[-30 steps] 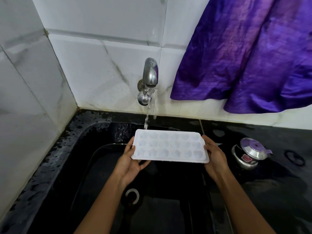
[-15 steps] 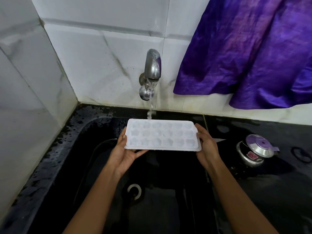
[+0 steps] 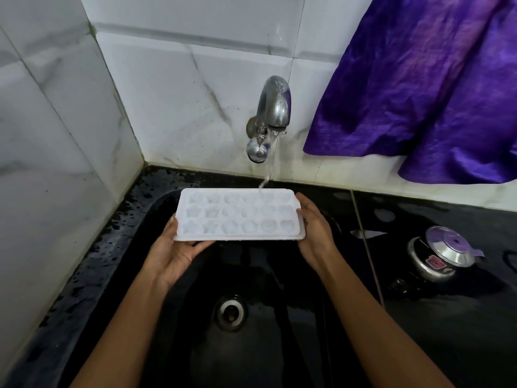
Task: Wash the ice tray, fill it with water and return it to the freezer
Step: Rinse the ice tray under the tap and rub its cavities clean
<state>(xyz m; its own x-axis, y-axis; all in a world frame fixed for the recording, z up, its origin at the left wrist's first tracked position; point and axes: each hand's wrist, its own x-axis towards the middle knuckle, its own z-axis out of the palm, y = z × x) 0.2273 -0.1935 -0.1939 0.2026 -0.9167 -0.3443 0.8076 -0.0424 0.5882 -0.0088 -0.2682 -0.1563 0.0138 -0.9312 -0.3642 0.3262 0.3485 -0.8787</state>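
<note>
A white ice tray [image 3: 237,215] with star and round moulds is held level over the black sink [image 3: 156,208]. My left hand [image 3: 170,253] grips its left end, thumb on the edge and fingers underneath. Its right end is held by my right hand [image 3: 314,233]. A steel wall tap [image 3: 270,119] runs, and its thin stream of water lands in the tray's back row, right of centre.
The sink drain [image 3: 230,315] lies below the tray. A small steel pot with a lid [image 3: 439,253] stands on the wet black counter at the right. A purple cloth [image 3: 419,88] hangs over the tiled wall. White tiles close the left side.
The tray has moved left and toward the wall, so the stream that fell at its back left edge now lands inside the back row, right of centre.
</note>
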